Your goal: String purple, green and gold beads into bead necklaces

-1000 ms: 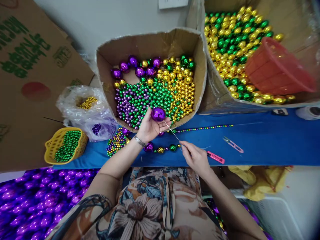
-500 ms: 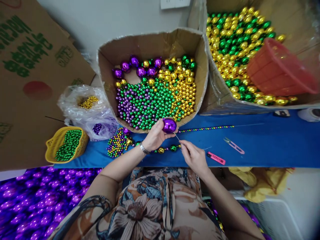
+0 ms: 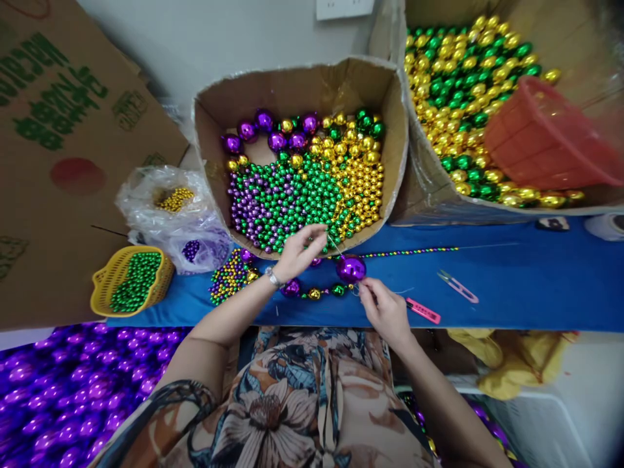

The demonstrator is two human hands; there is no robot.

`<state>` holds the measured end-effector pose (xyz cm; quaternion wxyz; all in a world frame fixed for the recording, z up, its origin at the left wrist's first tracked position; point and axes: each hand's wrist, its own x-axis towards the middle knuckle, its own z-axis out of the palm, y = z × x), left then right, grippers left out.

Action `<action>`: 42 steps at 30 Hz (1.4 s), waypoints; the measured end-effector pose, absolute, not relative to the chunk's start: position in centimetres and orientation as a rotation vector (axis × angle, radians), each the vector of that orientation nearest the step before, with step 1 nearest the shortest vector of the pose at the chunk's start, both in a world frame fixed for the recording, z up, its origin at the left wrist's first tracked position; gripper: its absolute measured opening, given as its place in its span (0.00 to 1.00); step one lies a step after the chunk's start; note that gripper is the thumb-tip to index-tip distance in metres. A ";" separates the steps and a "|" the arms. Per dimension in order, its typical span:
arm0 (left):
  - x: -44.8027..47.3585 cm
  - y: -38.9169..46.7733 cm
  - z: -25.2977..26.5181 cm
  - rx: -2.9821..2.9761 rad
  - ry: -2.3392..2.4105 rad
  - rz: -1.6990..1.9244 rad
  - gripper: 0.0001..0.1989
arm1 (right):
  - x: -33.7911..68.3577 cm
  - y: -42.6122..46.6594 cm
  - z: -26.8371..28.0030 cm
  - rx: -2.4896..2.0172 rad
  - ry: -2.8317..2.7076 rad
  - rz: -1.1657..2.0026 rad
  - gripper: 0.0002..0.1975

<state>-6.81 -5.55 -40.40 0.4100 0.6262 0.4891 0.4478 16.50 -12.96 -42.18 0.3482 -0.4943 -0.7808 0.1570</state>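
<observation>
A large purple ball (image 3: 351,268), apparently threaded on a thin wire (image 3: 335,243), sits between two hands over the blue bench (image 3: 526,279). Keeping the wire straight should help it slide. The right hand's (image 3: 385,311) grip pinches narrowly beside the ball; the left hand (image 3: 301,251) curls at the wire's upper end, its hold unclear.

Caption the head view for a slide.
Shiny purple round bead on a thin straight needle, between left hand and right hand.

The large purple bead (image 3: 351,268) looks mirror-glossy, the box (image 3: 292,91) matt cardboard.
</observation>
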 end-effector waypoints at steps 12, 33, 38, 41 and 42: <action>-2.7 3.9 -41.0 2.407 1.382 0.705 0.08 | 17.0 -13.2 -42.0 -1.350 -1.954 0.414 0.08; -4.4 -2.8 -37.7 0.805 0.876 1.048 0.14 | 17.5 -13.1 -42.0 -1.353 -1.968 0.311 0.07; -4.2 -3.0 -37.7 0.806 0.888 1.052 0.14 | 17.6 -13.2 -42.2 -1.370 -1.970 0.314 0.08; -4.2 -3.1 -37.9 0.846 0.896 1.053 0.15 | 17.7 -13.2 -42.2 -1.360 -1.976 0.301 0.08; -4.2 -3.1 -37.9 0.882 0.907 1.065 0.15 | 17.8 -13.2 -42.2 -1.360 -1.977 0.301 0.08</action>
